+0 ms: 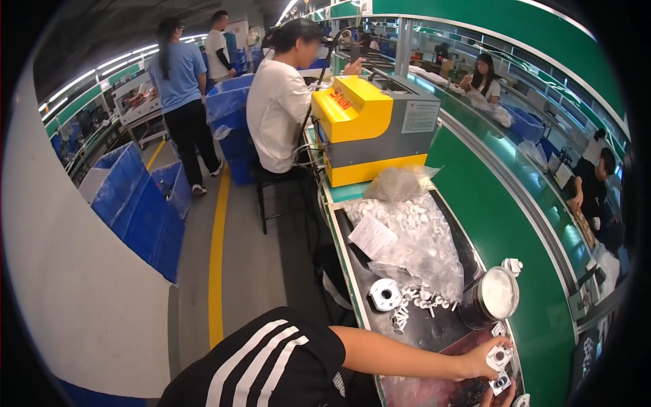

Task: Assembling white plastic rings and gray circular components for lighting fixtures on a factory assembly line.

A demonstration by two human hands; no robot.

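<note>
Fingers of the left hand (483, 363) pinch a small white moulded plastic fitting (500, 355) by its rim over the dark counter (434, 329)—light, rigid, probably slick—while the right hand (498, 397), just below, is too cropped to judge.

Bright overhead strip lights (129, 57), sharp centre — fisheye-bent, dark-vignetted edges

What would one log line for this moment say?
left hand: on small white part | right hand: mostly hidden | beside: metal can, loose white parts

Black short sleeve (271, 363) with white stripes, forearm bare.
</note>
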